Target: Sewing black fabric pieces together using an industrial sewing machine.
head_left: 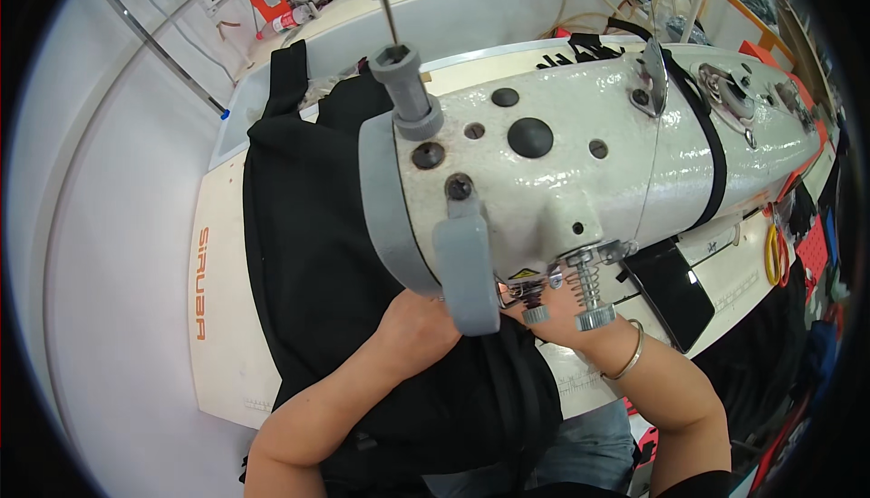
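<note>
A white industrial sewing machine (580, 149) fills the middle of the view, its grey head end toward me. Black fabric (313, 253) lies spread over the cream table (222, 317) and runs under the machine head. My left hand (417, 321) rests flat on the fabric just left of the needle area, its fingers hidden beneath the grey cover. My right hand (566, 317) reaches in under the machine from the right, with a metal bangle (625, 357) on the wrist. The machine's springs and knobs hide its fingers.
Yellow-handled scissors (773, 256) lie at the table's right edge beside red items. A flat black piece (675, 290) lies under the machine arm. Behind the machine stand other tables with cables and a red-and-white object (276, 4). A pale floor is at the left.
</note>
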